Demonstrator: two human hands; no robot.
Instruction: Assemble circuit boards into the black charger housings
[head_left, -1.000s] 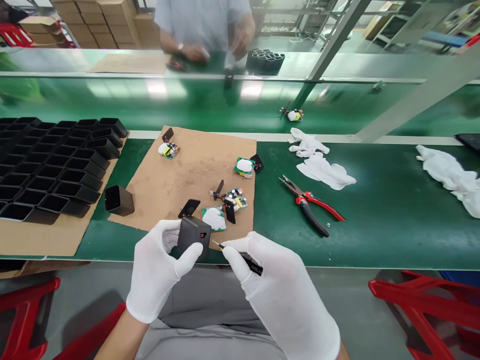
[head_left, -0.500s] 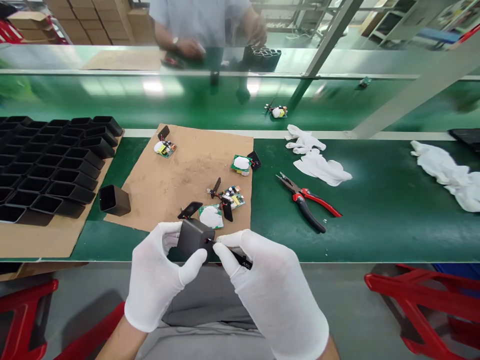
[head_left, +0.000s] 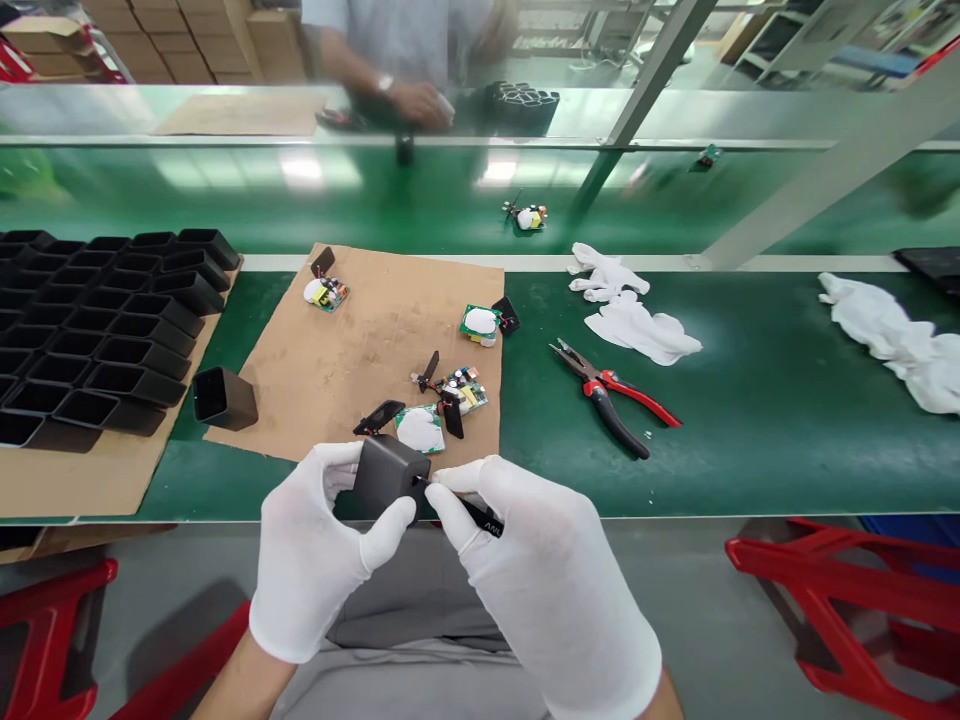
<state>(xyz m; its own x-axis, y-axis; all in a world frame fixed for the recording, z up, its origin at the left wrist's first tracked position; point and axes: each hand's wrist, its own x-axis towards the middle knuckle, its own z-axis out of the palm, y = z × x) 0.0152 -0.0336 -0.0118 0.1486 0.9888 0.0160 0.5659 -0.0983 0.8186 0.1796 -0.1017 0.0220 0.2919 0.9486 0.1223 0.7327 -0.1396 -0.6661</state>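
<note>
Fingers of left hand wide around black case, right hand tight on tool

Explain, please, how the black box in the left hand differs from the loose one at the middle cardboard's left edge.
The left hand grips the held box; the loose box rests untouched at the edge of the cardboard. The held box shows a small hole, with the tip of a slim tool at it; the loose box shows none. The loose box shows its open end; the held box does not. Both are black.
</note>
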